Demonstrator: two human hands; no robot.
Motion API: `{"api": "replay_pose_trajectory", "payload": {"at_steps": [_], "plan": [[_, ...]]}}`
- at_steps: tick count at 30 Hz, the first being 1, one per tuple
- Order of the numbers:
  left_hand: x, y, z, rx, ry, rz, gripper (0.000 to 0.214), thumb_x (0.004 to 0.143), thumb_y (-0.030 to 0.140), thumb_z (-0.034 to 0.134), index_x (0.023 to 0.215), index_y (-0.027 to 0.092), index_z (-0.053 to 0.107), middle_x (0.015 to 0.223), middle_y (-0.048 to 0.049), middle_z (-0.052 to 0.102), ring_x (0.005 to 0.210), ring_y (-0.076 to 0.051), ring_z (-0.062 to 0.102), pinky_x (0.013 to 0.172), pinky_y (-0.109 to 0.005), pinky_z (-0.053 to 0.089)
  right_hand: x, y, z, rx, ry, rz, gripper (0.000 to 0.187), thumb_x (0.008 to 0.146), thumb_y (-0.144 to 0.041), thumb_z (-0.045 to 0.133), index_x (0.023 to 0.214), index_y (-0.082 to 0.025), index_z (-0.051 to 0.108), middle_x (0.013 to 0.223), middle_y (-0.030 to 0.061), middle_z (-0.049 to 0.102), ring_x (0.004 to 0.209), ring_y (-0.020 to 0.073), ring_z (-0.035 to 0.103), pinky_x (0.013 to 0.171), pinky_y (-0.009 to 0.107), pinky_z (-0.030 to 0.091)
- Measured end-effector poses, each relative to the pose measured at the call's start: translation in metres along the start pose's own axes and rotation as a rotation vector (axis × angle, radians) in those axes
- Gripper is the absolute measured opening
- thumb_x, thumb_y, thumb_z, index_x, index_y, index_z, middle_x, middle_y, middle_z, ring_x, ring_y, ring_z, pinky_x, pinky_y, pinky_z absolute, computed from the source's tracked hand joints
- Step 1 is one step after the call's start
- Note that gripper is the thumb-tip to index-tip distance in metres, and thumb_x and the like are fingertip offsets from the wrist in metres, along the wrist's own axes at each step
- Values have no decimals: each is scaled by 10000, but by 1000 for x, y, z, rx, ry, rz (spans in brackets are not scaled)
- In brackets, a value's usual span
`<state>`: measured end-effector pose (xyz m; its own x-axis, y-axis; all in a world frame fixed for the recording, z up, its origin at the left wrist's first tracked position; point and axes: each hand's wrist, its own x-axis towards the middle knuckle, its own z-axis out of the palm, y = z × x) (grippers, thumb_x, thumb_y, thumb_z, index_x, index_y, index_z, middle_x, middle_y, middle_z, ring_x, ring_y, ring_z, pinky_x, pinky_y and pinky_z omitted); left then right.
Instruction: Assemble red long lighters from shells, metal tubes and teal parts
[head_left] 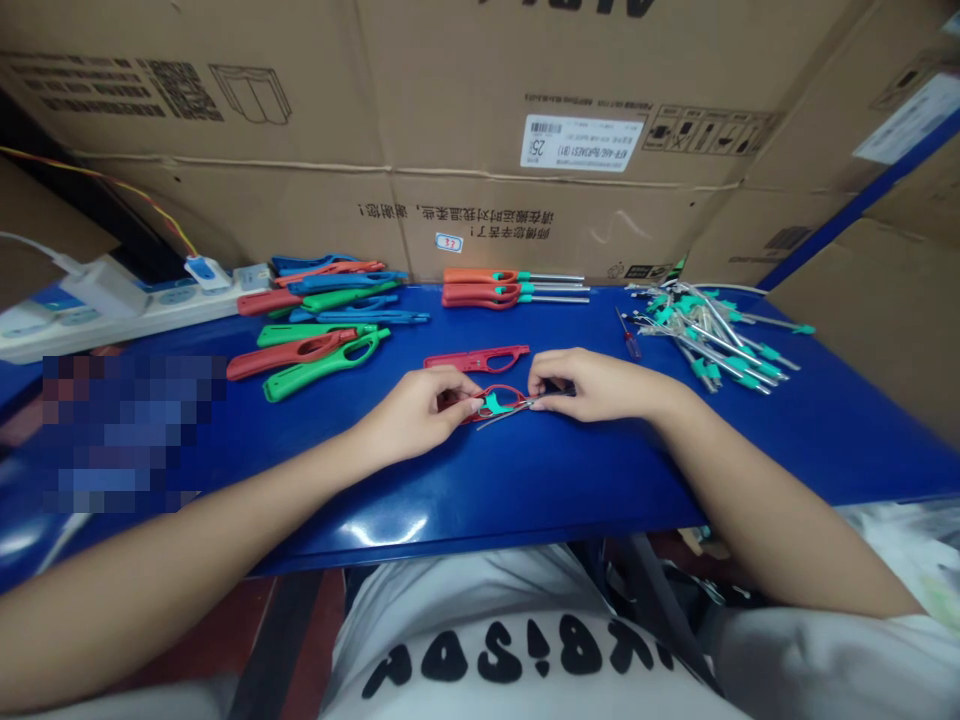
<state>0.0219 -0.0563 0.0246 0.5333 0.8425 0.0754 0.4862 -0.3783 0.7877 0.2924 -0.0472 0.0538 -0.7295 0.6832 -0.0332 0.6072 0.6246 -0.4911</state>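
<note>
My left hand (431,408) is closed at the left end of a red lighter handle shell (511,390) that lies on the table. Its thumb and index finger pinch beside a teal trigger piece (495,404) set in the shell. My right hand (600,386) is closed at the shell's right end, its fingers round a thin dark metal piece (556,390) whose exact kind I cannot make out. A slim grey rod (499,416) slants along the shell's near side. Just beyond my hands lies another red handle shell (480,359).
Red, green and blue handle shells (322,340) are piled left. Lighters with metal tubes (517,288) lie at the back. Metal tubes with teal pieces (720,335) are heaped right, near a small screwdriver (628,338). A power strip (135,310) and cardboard (420,120) border the blue table (480,500).
</note>
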Motion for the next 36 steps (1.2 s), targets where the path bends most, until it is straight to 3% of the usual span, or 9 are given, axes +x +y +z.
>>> {"api": "replay_pose_trajectory", "payload": {"at_steps": [4, 7, 13, 18, 22, 26, 31, 36], "plan": [[2, -3, 0, -89, -36, -108, 280, 850, 391, 645, 930, 136, 730, 773, -50, 714, 658, -170, 616, 581, -270, 440, 2, -4, 2, -26, 12, 3, 54, 880, -213, 662, 888, -162, 648, 943, 53, 676, 772, 152, 549, 674, 258, 371], [2, -4, -1, -67, -69, -97, 312, 861, 418, 634, 961, 142, 739, 818, -58, 739, 682, -185, 640, 596, -284, 458, 1, -5, 1, -23, -5, 30, 47, 875, -210, 662, 882, -165, 653, 935, 47, 682, 765, 150, 550, 664, 252, 368], [1, -5, -3, 66, -41, 82, 366, 950, 371, 534, 1175, 152, 721, 1138, -97, 746, 999, -237, 695, 863, -352, 542, -3, -2, -8, -11, -44, 127, 131, 894, -288, 643, 880, -162, 672, 908, 51, 681, 736, 143, 550, 655, 252, 379], [-2, -3, -4, 334, 14, 317, 374, 978, 262, 488, 1283, 132, 661, 1262, -137, 667, 1190, -269, 614, 1034, -419, 504, -7, 3, -15, 8, -77, 212, 211, 894, -362, 629, 900, -160, 690, 805, 27, 658, 655, 125, 520, 611, 249, 365], [-4, -4, -4, 436, -1, 391, 392, 990, 170, 430, 1333, 153, 620, 1311, -132, 637, 1219, -259, 589, 1067, -431, 493, -13, 14, -25, 62, -21, 247, 342, 871, -482, 646, 995, -168, 701, 856, 37, 681, 688, 140, 562, 627, 253, 406], [-5, -4, -5, 466, 9, 405, 393, 987, 160, 446, 1345, 177, 609, 1326, -122, 631, 1231, -255, 583, 1074, -426, 493, -26, 38, -43, -102, 261, 484, 251, 893, -404, 604, 956, -181, 700, 920, 67, 718, 793, 189, 622, 728, 291, 451], [-7, 1, -6, 494, -20, 404, 366, 979, 200, 500, 1320, 164, 626, 1305, -126, 641, 1222, -274, 590, 1059, -438, 502, -56, 68, -68, -402, 597, 1053, 193, 888, -265, 570, 1002, -187, 704, 1052, 153, 727, 969, 301, 653, 735, 341, 445], [-5, -2, -6, 512, -44, 407, 349, 988, 192, 497, 1308, 179, 636, 1289, -120, 650, 1208, -272, 597, 1049, -448, 502, -73, 88, -74, -357, 486, 1152, 173, 805, -238, 682, 969, -195, 716, 1027, 128, 724, 909, 266, 661, 739, 333, 459]]}}
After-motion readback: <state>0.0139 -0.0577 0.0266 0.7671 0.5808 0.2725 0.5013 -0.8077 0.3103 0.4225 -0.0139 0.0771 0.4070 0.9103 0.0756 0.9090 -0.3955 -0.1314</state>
